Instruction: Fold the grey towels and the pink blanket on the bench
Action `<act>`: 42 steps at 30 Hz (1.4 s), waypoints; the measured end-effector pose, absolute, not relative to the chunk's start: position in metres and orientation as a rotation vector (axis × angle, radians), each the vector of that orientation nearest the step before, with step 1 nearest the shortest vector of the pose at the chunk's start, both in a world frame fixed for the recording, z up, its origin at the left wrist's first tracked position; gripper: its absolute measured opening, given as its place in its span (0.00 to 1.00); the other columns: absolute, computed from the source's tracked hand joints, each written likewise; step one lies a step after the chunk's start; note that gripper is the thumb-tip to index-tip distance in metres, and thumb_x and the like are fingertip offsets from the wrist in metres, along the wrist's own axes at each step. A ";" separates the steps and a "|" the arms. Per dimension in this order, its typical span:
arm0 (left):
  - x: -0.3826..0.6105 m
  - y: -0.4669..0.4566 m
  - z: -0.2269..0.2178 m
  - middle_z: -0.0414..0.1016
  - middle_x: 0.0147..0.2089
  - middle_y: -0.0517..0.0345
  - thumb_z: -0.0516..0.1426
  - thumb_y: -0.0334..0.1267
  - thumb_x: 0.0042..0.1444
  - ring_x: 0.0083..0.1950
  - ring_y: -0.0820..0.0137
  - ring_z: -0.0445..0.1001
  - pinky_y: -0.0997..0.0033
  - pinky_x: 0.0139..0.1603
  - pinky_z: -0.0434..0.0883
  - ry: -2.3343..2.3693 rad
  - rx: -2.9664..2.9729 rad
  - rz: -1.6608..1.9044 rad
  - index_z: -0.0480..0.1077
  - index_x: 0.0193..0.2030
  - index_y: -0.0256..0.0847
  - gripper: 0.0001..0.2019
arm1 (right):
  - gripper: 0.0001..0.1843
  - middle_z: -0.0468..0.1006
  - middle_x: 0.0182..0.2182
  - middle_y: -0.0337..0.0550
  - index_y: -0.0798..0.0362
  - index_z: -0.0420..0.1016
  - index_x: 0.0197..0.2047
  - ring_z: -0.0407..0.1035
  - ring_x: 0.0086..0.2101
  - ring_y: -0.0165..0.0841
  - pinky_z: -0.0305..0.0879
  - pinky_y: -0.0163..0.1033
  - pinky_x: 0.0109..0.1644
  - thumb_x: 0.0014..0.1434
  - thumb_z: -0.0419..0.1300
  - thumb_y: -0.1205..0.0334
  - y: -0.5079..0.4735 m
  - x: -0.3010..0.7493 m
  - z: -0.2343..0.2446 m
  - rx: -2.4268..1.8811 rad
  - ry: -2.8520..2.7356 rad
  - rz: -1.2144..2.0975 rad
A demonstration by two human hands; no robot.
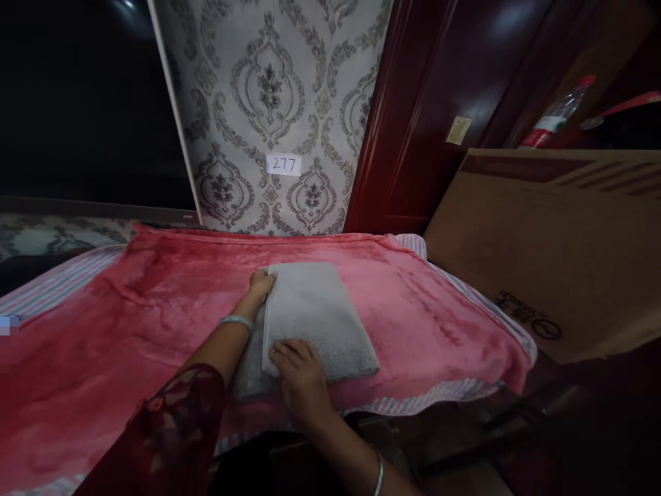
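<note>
A grey folded towel [315, 317] lies on a pink blanket, with another grey layer showing out from under its left side. My left hand [262, 284] is closed on the far left corner of the towel, thumb on top and the other fingers partly hidden. Near the towel's front left corner rests my right hand [302, 375], its fingers stretched out over the cloth with the tips by the left edge. Each wrist wears a bangle.
The pink blanket [413, 324] with a striped border covers the surface. A large cardboard box [547, 241] stands at the right, with a plastic bottle [558, 114] behind it. A dark screen [93, 103] is at the left. Patterned wallpaper bears a paper label [284, 164] reading 277.
</note>
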State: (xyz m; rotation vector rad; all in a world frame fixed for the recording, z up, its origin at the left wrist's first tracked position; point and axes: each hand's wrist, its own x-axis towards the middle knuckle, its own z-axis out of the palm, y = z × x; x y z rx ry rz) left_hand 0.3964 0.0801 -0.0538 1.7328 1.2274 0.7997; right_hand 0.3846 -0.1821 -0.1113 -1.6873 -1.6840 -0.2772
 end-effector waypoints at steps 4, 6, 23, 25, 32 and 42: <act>0.396 0.079 -0.052 0.74 0.34 0.60 0.59 0.43 0.63 0.33 0.73 0.72 0.69 0.37 0.73 1.255 1.719 0.787 0.72 0.37 0.35 0.11 | 0.24 0.78 0.56 0.44 0.47 0.75 0.57 0.67 0.56 0.37 0.60 0.49 0.62 0.60 0.55 0.74 -0.179 0.382 -0.110 -1.664 -1.722 -0.277; 0.396 0.078 -0.050 0.74 0.34 0.60 0.60 0.39 0.62 0.34 0.73 0.73 0.70 0.37 0.73 1.252 1.731 0.799 0.72 0.36 0.35 0.08 | 0.23 0.78 0.56 0.43 0.48 0.77 0.55 0.68 0.56 0.37 0.61 0.48 0.62 0.60 0.56 0.74 -0.179 0.380 -0.112 -1.681 -1.740 -0.264; 0.380 0.052 -0.042 0.77 0.58 0.46 0.54 0.20 0.47 0.58 0.62 0.75 0.66 0.59 0.70 1.225 2.097 0.731 0.65 0.65 0.38 0.35 | 0.23 0.75 0.59 0.45 0.48 0.74 0.60 0.65 0.61 0.39 0.59 0.50 0.66 0.65 0.53 0.71 -0.185 0.381 -0.110 -1.790 -1.804 -0.217; 0.380 0.050 -0.040 0.76 0.59 0.45 0.54 0.20 0.47 0.59 0.60 0.75 0.65 0.60 0.70 1.235 2.130 0.712 0.67 0.64 0.37 0.34 | 0.22 0.74 0.60 0.46 0.50 0.75 0.60 0.65 0.61 0.41 0.59 0.51 0.66 0.65 0.54 0.70 -0.186 0.378 -0.108 -1.815 -1.834 -0.177; 0.367 0.032 -0.020 0.71 0.62 0.38 0.54 0.23 0.52 0.61 0.57 0.73 0.59 0.63 0.70 1.191 2.299 0.712 0.66 0.64 0.30 0.30 | 0.21 0.75 0.59 0.49 0.49 0.74 0.61 0.66 0.61 0.40 0.62 0.50 0.66 0.66 0.58 0.60 -0.210 0.396 -0.075 -1.598 -1.917 0.128; 0.322 -0.099 -0.042 0.64 0.70 0.41 0.55 0.41 0.64 0.71 0.53 0.61 0.44 0.72 0.58 0.247 2.932 0.401 0.64 0.66 0.39 0.25 | 0.27 0.69 0.64 0.47 0.47 0.70 0.66 0.59 0.66 0.42 0.54 0.57 0.70 0.72 0.44 0.46 -0.211 0.545 -0.056 -1.689 -1.726 0.126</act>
